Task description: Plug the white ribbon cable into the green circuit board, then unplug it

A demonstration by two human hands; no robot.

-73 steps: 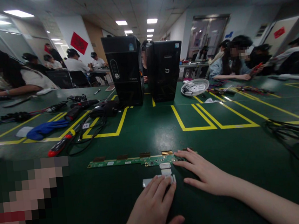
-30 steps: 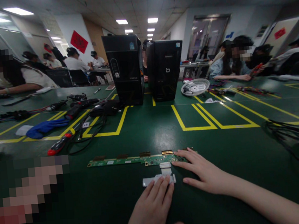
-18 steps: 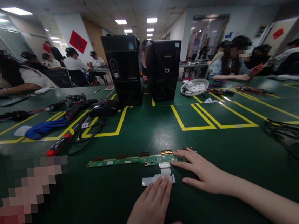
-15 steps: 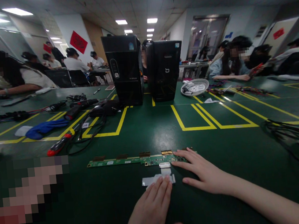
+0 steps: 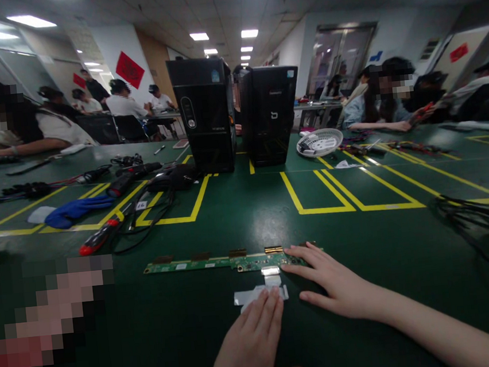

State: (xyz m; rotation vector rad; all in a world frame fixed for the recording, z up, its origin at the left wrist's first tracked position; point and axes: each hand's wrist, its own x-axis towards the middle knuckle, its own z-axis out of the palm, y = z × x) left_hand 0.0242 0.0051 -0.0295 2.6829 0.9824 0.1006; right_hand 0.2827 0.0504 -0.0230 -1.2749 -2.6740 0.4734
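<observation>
A long, narrow green circuit board (image 5: 217, 263) lies flat on the dark green table, with copper-coloured tabs along its far edge. From its near edge a white flat ribbon cable (image 5: 247, 297) runs toward me and folds sideways. My left hand (image 5: 258, 326) lies flat over the near part of this cable, fingers stretched out together and thumb apart; what is under the palm is hidden. On the right end of the board rest the fingers of my right hand (image 5: 322, 274), spread apart, with the thumb on the table. That end is partly covered.
Two black computer towers (image 5: 203, 118) stand ahead. To the left lie a red-and-black screwdriver (image 5: 98, 238), a blue glove (image 5: 78, 211) and black cables. At right are a white basket (image 5: 319, 143) and a black cable bundle (image 5: 468, 219). Co-workers sit around the table.
My left hand has shifted very slightly, along with the folded part of the ribbon cable. My right hand and the circuit board look nearly unchanged.
</observation>
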